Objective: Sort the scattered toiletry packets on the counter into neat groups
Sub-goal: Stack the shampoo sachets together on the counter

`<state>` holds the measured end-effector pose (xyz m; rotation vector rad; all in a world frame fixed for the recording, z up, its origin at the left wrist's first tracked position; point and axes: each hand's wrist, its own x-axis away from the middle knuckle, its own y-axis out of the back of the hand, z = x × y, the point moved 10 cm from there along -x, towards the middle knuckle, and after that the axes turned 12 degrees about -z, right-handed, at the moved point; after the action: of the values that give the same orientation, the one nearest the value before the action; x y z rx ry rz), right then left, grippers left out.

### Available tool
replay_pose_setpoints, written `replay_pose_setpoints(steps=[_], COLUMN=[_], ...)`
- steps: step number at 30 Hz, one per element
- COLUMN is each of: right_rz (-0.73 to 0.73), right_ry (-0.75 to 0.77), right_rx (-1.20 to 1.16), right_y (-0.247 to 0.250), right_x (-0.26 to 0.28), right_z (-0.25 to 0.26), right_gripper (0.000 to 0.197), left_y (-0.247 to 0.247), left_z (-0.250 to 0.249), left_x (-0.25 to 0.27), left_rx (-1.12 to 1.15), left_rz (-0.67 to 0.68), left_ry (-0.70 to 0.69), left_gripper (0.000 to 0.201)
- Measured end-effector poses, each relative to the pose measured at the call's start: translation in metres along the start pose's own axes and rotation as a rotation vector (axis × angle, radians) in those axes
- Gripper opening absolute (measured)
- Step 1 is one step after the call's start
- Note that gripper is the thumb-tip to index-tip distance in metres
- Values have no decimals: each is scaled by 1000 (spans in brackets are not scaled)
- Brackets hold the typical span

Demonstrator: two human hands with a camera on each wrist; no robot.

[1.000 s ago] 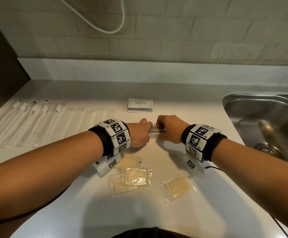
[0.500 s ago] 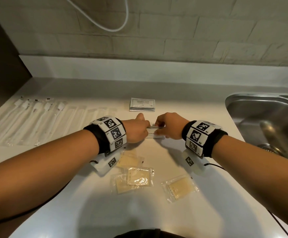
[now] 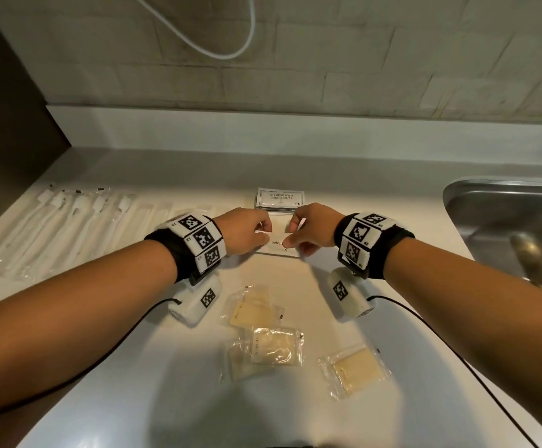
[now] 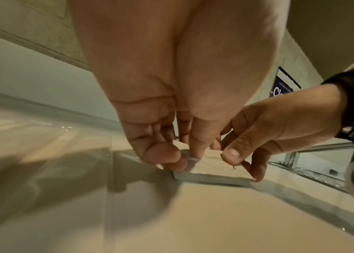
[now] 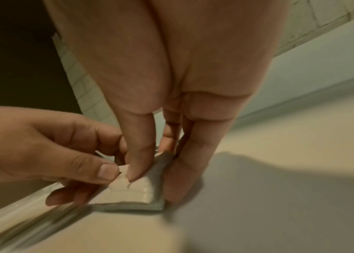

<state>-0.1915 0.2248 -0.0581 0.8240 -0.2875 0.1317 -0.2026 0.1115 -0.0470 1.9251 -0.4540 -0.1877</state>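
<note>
A small stack of white toothpaste packets [image 3: 276, 245] lies flat on the white counter [image 3: 166, 399], just in front of a stack of shampoo packets [image 3: 280, 198]. My left hand [image 3: 258, 234] pinches the toothpaste stack's left end and my right hand [image 3: 295, 239] pinches its right end. In the left wrist view the stack [image 4: 212, 169] rests on the counter between both sets of fingertips. The right wrist view shows the same stack [image 5: 132, 191] with thumbs on top and fingers at its sides. Several clear packets of yellowish soap [image 3: 272, 347] lie scattered nearer to me.
A row of wrapped toothbrushes [image 3: 69, 227] lies side by side on the left of the counter. A steel sink [image 3: 505, 221] is set in at the right. A white cable [image 3: 224, 43] hangs on the tiled wall behind.
Both hands turned the toothpaste stack from on edge to flat and carried it a little farther back, down onto the counter before the shampoo packets.
</note>
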Motion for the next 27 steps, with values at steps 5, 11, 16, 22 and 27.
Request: replay_pose_setpoints(steps=[5,11,16,22,27], right_rz=[-14,-8,-32,-143,-16], right_ry=[-16,-51,-51,298,428], right_rx=[-13,-44,-23,454,648], right_y=[1,1,3,6,-17], right_x=[-2,-2,-1,10,14], right_z=[-2,-3,-2,25,26], right_gripper=[22,15,21,56,60], left_y=[5,-5,-7,-5,-5], left_z=[-6,-6,-10,-13,-14], left_x=[0,0,-4,-7,-7], left_rx=[-47,-161,-191,-193,-178], left_rz=[-10,49,36,17,10], left_ry=[-47,-98,-113,-137,-156], left_gripper=[23,59,59,40,30])
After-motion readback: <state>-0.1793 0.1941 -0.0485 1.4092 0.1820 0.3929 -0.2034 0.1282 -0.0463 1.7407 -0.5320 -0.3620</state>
